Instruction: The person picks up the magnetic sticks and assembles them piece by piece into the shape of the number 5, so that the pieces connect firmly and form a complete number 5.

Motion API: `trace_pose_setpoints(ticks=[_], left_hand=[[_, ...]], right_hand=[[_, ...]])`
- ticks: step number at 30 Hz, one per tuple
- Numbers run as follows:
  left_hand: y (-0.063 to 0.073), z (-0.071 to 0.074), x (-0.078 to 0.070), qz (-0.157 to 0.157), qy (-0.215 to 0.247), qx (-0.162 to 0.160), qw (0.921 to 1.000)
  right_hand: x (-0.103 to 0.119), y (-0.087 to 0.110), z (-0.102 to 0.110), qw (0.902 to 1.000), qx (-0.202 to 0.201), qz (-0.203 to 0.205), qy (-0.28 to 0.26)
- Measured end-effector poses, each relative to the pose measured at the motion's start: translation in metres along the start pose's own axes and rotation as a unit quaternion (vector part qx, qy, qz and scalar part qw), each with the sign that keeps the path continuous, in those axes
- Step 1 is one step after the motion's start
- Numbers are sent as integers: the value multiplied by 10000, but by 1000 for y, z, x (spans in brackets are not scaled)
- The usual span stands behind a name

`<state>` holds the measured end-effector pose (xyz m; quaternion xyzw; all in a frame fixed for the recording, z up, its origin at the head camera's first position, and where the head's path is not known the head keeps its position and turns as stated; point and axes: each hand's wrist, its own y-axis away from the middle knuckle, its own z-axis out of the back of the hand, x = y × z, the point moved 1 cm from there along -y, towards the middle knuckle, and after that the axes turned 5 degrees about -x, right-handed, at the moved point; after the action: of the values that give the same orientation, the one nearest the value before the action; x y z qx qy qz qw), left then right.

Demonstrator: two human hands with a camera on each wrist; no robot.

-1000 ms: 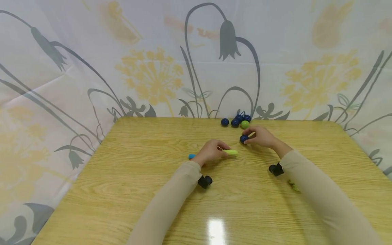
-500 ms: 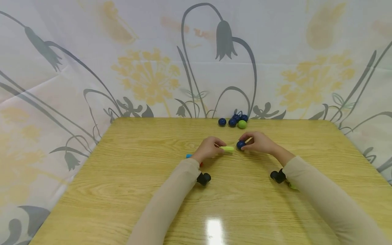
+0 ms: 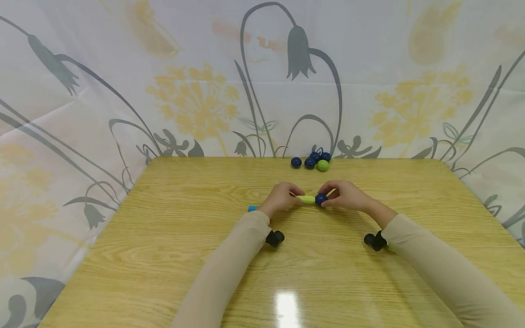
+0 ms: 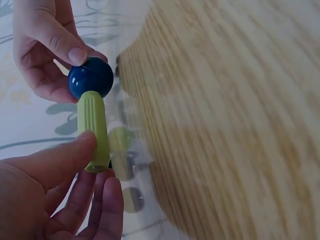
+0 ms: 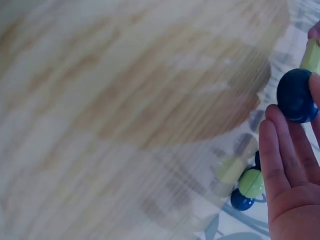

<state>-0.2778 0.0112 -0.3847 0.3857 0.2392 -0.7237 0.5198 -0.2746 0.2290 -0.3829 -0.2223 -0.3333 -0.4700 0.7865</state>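
In the head view my left hand (image 3: 283, 198) pinches a short ridged yellow-green stick (image 3: 306, 199) over the middle of the table. My right hand (image 3: 346, 195) holds a glossy dark blue ball (image 3: 321, 199) between thumb and fingers. The ball sits right at the stick's free end, in line with it. From the left wrist, the stick (image 4: 92, 117) stands below the ball (image 4: 92, 77), its tip against the ball's underside. The right wrist view shows the ball (image 5: 295, 95) at my fingertips, with part of the stick (image 5: 311, 57) behind it.
Several dark blue balls (image 3: 296, 162) and a green ball (image 3: 323, 165) lie at the table's back edge, before a flower-printed cloth (image 3: 197, 82). A blue stick (image 3: 252, 208) pokes out beside the left wrist. Something green (image 3: 390, 248) is mostly hidden under the right sleeve.
My right hand has brought the blue ball toward me and slightly left, up to the end of the stick. The left hand keeps its pinch on the stick and has barely moved.
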Motion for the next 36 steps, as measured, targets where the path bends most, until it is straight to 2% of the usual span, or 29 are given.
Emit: trace_pose_setpoints(ticks=[6,15,25,32,36], left_hand=[[-2,-3,0,-91,-136,-5,9999],[-8,4,8,-139,286,-90,9995],[-14,19,12,-221,766,-664,9946],[-29,25,12,-122,868,-1263,9881],[-38,27,11,-27,939,-1424,9853]], right_hand=[[1,1,0,10000,52,-66,48],[-2,2,1,9999,49,-73,116],[0,1,1,9998,89,-94,156],[3,2,1,9998,98,-119,147],[2,2,0,9998,51,-90,163]])
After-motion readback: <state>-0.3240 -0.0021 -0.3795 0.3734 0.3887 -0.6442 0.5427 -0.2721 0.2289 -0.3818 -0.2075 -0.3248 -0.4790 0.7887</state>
